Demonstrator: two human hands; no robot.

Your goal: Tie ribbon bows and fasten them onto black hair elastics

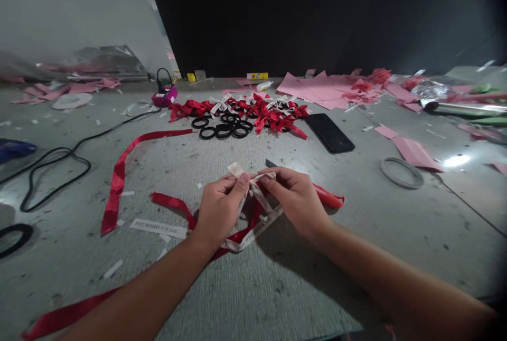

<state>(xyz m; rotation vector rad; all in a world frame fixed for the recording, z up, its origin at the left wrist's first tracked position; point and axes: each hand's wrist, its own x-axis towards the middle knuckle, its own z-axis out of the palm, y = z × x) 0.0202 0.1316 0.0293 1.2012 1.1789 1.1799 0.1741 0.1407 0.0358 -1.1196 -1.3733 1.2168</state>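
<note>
A white ribbon (259, 229) printed with "BEST WISHES FOR YOU" is looped between my hands. My left hand (221, 205) is closed, pinching one part between thumb and fingers, with a short end poking up above the thumb. Close beside it, my right hand (296, 199) pinches a loop of the same ribbon. Whether there is a knot between the fingertips I cannot tell. Red ribbon (174, 202) lies under and around the hands. Beneath my right hand is a red-handled tool (331, 197), mostly hidden.
Beyond the hands are a pile of red bows (273, 114) with some white ones, several black rings (224, 130) and a black phone (330, 132). A black cable (85, 140) runs left. Pink paper (312, 90), a grey ring (401, 173) and a red strip (119, 172) lie around.
</note>
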